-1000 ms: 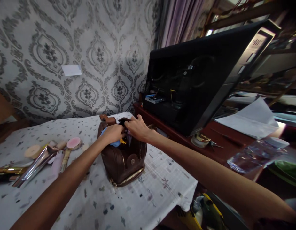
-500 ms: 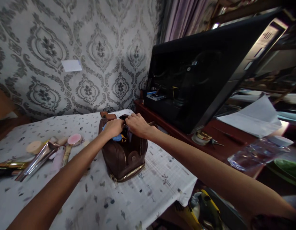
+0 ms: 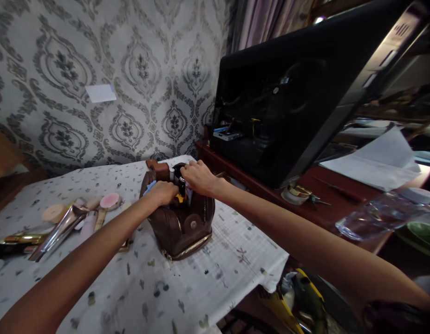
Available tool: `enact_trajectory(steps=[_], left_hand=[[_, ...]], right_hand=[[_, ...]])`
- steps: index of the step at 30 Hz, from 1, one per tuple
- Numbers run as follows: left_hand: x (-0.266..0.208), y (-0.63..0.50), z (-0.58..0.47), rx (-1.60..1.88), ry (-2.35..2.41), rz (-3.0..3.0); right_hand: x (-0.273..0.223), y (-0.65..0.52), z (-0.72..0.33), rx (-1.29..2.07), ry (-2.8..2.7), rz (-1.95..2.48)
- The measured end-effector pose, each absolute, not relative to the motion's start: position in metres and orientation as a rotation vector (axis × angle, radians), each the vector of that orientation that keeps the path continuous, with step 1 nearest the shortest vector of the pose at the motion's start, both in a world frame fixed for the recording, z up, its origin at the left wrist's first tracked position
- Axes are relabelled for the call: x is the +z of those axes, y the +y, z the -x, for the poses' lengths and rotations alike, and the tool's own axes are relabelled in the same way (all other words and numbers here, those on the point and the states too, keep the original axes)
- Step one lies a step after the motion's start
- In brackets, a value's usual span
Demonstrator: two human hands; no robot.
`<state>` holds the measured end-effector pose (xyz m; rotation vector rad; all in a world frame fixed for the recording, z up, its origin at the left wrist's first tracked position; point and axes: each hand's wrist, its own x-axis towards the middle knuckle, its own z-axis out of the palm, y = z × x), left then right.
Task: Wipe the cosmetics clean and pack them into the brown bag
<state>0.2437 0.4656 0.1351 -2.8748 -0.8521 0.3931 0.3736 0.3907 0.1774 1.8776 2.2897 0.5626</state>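
Observation:
A brown leather bag (image 3: 173, 234) stands unzipped on the cloth, its gold zipper (image 3: 192, 247) running along the near side. Inside its mouth my left hand (image 3: 165, 192) has curled fingers, their tips hidden. Beside it a bit of blue material (image 3: 149, 186) and a yellow-orange item (image 3: 180, 198) show. At the bag's far right rim is my right hand (image 3: 198, 178), its fingers closed by a dark item with a shiny silver part (image 3: 182, 181). What either hand grips is hidden.
Left of the bag lie cosmetics: a metallic tube (image 3: 58, 232), a pink round compact (image 3: 109, 201) and a beige round case (image 3: 53, 213). A black computer case (image 3: 270, 111) rises at the right. Tape (image 3: 296, 192), keys (image 3: 317, 200) and a clear plastic bottle (image 3: 378, 218) lie beyond.
My left hand has moved slightly down and left inside the bag, uncovering more of the dark and silver item. The right hand keeps nearly the same place at the rim.

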Motion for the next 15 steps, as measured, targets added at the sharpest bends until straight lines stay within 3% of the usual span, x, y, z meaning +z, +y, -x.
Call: enact_trajectory(steps=[10,15], left_hand=[[0.176,0.482,-0.234,0.502,-0.965,2.794],[0.156,0.479,-0.234,0.540,-0.943,2.783]], right_hand=[[0.173,0.389,-0.377,0.587,2.325,-1.891],[0.176,0.386,-0.376,0.562,2.319,-1.917]])
